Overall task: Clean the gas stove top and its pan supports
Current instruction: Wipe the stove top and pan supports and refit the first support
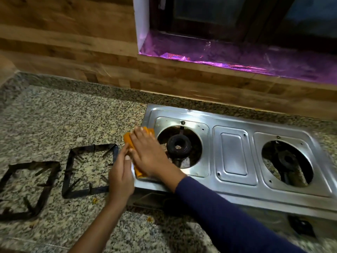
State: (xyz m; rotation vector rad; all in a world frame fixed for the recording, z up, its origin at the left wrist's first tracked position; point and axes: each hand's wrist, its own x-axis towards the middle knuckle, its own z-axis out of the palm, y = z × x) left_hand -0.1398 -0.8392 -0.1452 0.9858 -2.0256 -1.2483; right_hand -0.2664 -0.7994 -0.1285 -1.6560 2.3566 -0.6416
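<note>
My right hand lies flat on the orange cloth on the shiny steel stove top, left hand open beside it

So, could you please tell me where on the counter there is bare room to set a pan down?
The granite counter is bare behind the two pan supports, up to the wood-look wall, and near its front edge. Beside the stove it is crowded: both supports, the left hand, and the right hand on the orange cloth.
</note>
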